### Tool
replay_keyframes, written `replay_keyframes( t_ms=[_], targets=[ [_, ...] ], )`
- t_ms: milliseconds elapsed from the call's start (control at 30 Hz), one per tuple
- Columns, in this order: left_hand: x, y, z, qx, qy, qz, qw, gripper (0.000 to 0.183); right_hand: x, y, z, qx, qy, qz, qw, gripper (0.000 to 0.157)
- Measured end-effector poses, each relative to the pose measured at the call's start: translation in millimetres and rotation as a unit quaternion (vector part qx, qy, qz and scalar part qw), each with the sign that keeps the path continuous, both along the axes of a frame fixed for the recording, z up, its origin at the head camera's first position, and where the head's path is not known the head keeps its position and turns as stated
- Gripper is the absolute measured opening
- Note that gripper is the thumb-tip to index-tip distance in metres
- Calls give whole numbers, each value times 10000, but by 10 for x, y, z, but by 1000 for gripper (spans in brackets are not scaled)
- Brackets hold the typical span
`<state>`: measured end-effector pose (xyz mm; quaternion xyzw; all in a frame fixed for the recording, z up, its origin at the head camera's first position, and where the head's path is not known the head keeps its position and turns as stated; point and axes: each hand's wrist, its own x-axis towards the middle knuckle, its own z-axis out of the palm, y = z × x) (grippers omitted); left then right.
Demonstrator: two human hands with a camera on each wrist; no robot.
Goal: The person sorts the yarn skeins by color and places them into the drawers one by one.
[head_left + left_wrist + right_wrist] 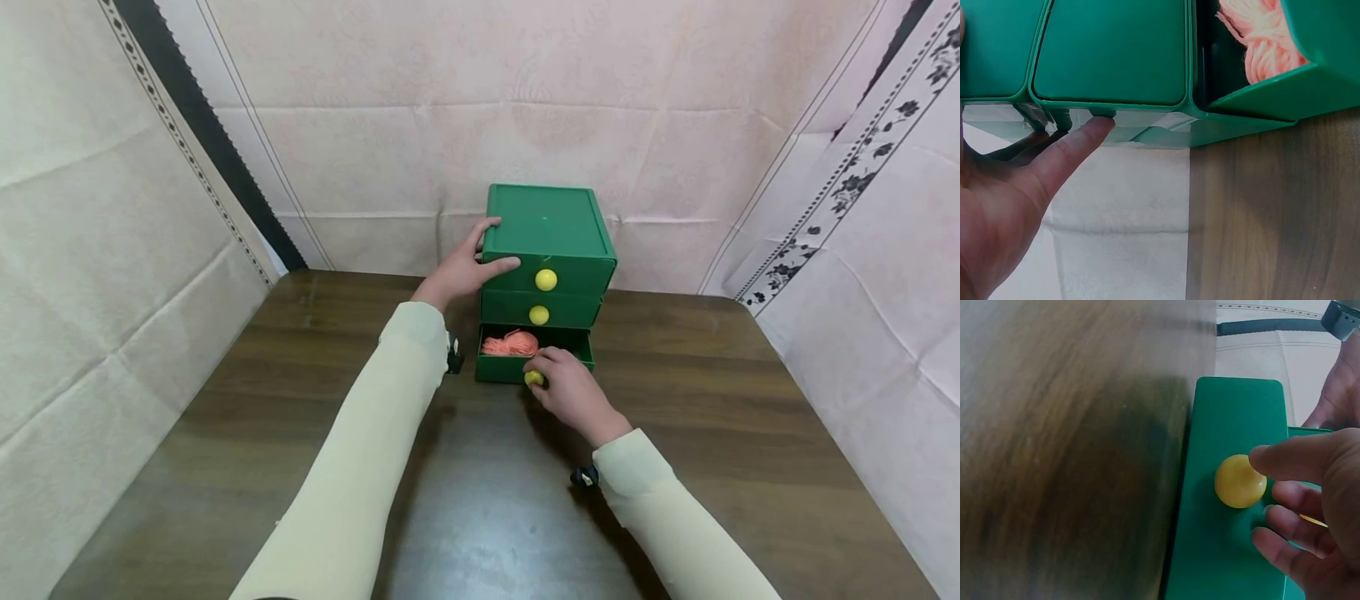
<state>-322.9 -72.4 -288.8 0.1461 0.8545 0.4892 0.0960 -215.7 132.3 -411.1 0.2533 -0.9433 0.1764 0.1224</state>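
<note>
A green three-drawer cabinet [551, 218] with yellow knobs stands at the back of the table. Its bottom drawer [495, 369] is pulled out, showing a bundle of coral-pink yarn [517, 342] inside. My left hand [463, 271] rests against the cabinet's left side at the upper drawers, fingers extended. In the left wrist view a fingertip [1105, 124] touches that side. My right hand [573, 390] is at the bottom drawer's yellow knob [1239, 481], thumb and bent fingers around it. The right wrist view shows the thumb over the knob's edge.
The brown wooden table [480, 517] extends toward me and to both sides. A pale cloth [465, 100] hangs right behind the cabinet, with more cloth at left and right. The middle drawer [510, 307] and top drawer above it are closed.
</note>
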Motion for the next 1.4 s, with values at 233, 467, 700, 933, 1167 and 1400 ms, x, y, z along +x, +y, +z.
replay_keyframes(
  t_ms=[233,467,700,933,1167,1400],
  targets=[
    [-205,-11,-186,25,150,108,9998,82,-16,-14,-40,164,58,50,9998,22],
    [-304,-7,-288,0,302,144,9994,82,-34,-15,-76,197,294,126,9993,20],
    [-271,-7,-257,-64,260,199,9994,82,-66,-1,-90,171,510,188,9984,18],
    [-317,-5,-318,-34,256,198,9995,82,-125,17,-105,145,564,191,9981,17],
    [-304,-6,-296,17,221,108,9997,80,-209,30,-110,107,562,144,9983,17],
    [-98,19,-82,37,97,22,9999,80,-292,38,-105,71,485,30,9988,17]
  ],
)
